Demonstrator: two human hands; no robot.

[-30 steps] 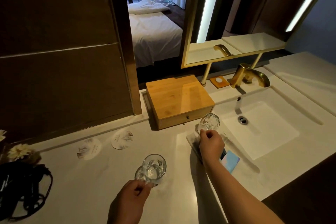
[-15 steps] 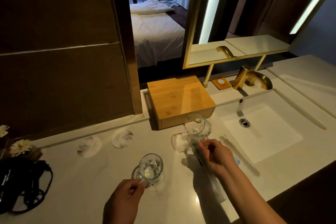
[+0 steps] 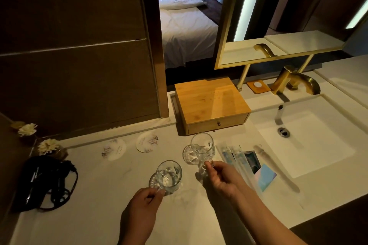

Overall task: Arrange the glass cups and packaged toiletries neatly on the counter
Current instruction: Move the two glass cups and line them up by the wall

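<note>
Two clear glass cups are tilted above the white counter. My left hand grips the near one by its base. My right hand pinches the base of the far one, which hangs just in front of the wooden drawer box. Packaged toiletries lie side by side on the counter to the right of my right hand, with a pale blue packet at their near end. Two round paper coasters lie at the back left.
A sunken white sink with a gold faucet takes the right side. A black corded appliance and pale flowers sit at the far left. A gold-framed mirror stands behind, and a small soap dish beside the faucet.
My right hand has carried its glass off the toiletries and leftward, toward the other glass. The left hand and its glass have barely shifted.
</note>
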